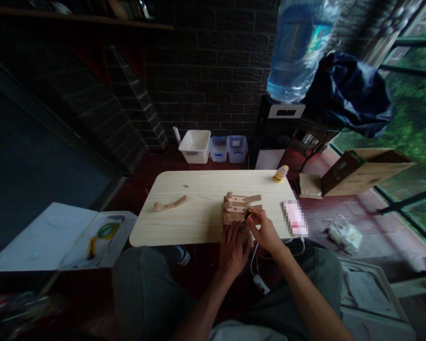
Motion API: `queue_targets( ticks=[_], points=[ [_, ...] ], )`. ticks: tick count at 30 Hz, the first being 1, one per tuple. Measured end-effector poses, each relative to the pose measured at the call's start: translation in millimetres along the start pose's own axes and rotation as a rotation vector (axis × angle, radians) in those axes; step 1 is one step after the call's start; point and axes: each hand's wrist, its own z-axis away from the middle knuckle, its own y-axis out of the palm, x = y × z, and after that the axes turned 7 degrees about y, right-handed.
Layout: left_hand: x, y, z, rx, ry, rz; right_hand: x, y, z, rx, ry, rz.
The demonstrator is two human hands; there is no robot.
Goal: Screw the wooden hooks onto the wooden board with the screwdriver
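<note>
Across the desk (199,225), pale wood was seen. The rack (232,208) was set right of the desk's middle, by its near edge. Apparently made of wood, it was judged stiff, fairly light and not slippery; its projecting prongs were thought the parts most easily strained, so the solid body was considered the better hold. The left hand (233,242) was laid over the rack at the desk's near edge, its fingers bent and slightly spread; whether the wood was gripped could not be told. The right hand (264,230) was held just beside it, over the desk. On the desk's left part a loose piece (169,205) was seen, probably light and rigid, best taken mid-length. A small tool (249,214) was pinched by the right hand's closed fingers.
</note>
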Motion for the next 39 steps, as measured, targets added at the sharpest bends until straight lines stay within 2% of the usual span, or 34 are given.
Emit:
queue_targets(
  ticks=[14, 19, 27, 33, 39],
  points=[
    [-1, 0.7, 0, 0.018, 0.001, -0.026, -20, 3, 0, -0.029, 0.039, -0.055],
    [0, 0.0, 0, 0.009, 0.000, -0.029, -13, 2, -1, -0.068, 0.003, -0.024],
    [1, -0.8, 0, -0.004, 0.021, -0.006, 1, -7, -1, -0.023, 0.024, -0.002],
    [1, 1.2, 0, 0.008, 0.005, 0.004, -1, -6, 0, -0.020, 0.062, -0.016],
    [1, 0.4, -1, 0.008, 0.012, 0.000, -6, -2, -6, -0.033, 0.024, 0.008]
  ],
)
